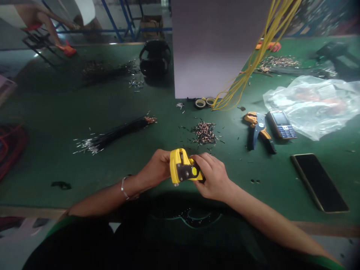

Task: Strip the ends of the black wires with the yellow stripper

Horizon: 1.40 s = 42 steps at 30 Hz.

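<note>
A yellow and black wire stripper [185,170] is held low over the green table [135,157], close to my body. Wrapped round its handles on the right is my right hand [215,175]. My left hand [157,168] is at the tool's left side, its fingers closed and partly hidden by the head; what they hold, if anything, does not show. Beyond the tool lies a small pile of copper-coloured clippings [204,133]. A bundle of black wires [120,132] with bare ends rests to the left.
An orange and blue tool [258,129], a keypad phone [282,124], a smartphone [320,183] and a plastic bag [317,103] lie at the right. Yellow wires [247,80] hang beside a pale upright panel [210,48]. Another person's leg [49,28] shows at far left.
</note>
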Motion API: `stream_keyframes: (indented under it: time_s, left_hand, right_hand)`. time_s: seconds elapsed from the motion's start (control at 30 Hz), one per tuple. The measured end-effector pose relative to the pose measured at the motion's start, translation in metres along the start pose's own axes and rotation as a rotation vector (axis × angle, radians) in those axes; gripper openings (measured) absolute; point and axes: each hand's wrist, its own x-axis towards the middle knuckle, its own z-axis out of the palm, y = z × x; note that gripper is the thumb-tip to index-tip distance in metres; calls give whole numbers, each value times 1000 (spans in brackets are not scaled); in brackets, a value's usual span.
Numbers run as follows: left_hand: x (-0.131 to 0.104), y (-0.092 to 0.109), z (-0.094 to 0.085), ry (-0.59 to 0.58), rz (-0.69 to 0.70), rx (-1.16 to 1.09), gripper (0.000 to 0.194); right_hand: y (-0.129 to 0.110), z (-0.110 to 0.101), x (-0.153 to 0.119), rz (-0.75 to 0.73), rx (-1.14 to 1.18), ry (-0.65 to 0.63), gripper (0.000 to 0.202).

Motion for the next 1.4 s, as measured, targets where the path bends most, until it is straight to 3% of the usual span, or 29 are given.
stream_keyframes:
  time_s: [0.2, 0.33, 0.6, 0.83, 1.07, 1.4]
  left_hand:
    - [2, -1, -3, 27, -17, 62, 18]
    - [3, 3, -3, 44, 15, 129, 27]
    - [4, 1, -4, 90, 35, 199, 22]
    - [6, 9, -5, 51, 75, 267, 25]
    - [7, 9, -3, 49, 12, 230, 26]
    - [7, 3, -7, -6, 47, 205, 17]
  right_hand:
    - [2, 1, -2, -25, -56, 2, 47]
    - [3, 2, -3, -53, -70, 28, 56]
    - [1, 2, -4, -28, -112, 36, 64]
    - [1, 2, -4, -36, -91, 4, 62]
    - [2, 2, -5, -52, -87, 23, 54]
    - [1, 3, -6, -86, -115, 33, 36]
